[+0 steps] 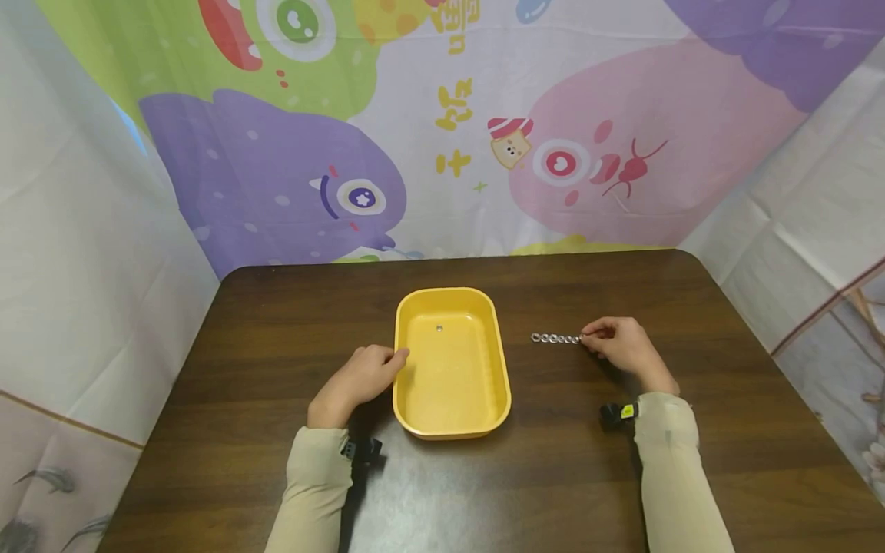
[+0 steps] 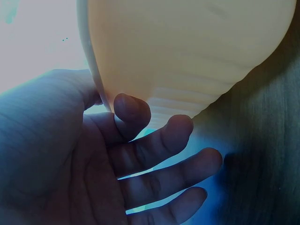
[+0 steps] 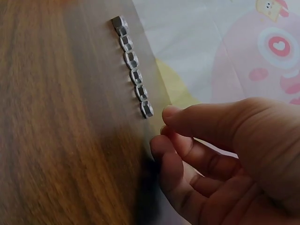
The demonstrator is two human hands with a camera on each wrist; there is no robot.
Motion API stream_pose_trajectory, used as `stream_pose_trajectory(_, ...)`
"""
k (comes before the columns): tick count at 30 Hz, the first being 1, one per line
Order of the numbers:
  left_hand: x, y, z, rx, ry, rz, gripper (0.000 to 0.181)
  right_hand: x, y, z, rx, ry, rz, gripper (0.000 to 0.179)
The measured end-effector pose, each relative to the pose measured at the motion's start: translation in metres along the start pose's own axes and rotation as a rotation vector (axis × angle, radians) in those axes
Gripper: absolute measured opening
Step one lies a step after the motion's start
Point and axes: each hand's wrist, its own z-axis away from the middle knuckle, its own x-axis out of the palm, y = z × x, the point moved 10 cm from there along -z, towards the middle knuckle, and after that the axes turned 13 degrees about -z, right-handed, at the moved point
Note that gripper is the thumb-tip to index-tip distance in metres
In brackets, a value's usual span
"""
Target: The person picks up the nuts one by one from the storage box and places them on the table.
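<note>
A deep yellow plastic tray (image 1: 452, 418) sits mid-table, and a single small metal nut (image 1: 439, 328) lies inside towards its far end. My left hand (image 1: 362, 376) holds the tray's left wall, with the thumb over the rim; the left wrist view shows the other fingers (image 2: 173, 168) spread along the outside. Right of the tray, several shiny hex nuts (image 3: 132, 59) form a straight row on the table. At the row's right end is my right hand (image 1: 622, 346), its thumb and fingers bent near the last nut (image 3: 146, 109). No nut shows between those fingertips.
The dark wooden table (image 1: 442, 507) carries the tray and the nuts. A cartoon-printed cloth (image 1: 442, 207) hangs behind the far edge, with pale cloths at both sides. Each wrist wears a small black camera (image 1: 615, 415).
</note>
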Motion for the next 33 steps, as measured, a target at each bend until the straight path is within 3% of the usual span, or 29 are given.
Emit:
stream_pose_trajectory(15, -0.0023, 0.0015, -0.0009, 0.016, 0.011, -0.001, 0.045, 0.0002, 0.0038, -0.0007, 0.022, -0.008, 0.069, 0.022)
stream_pose_trajectory(33, -0.0006, -0.0013, 0.0007, -0.021, -0.015, -0.003, 0.046, 0.003, 0.0054, -0.0004, 0.044, 0.022, 0.097, 0.022)
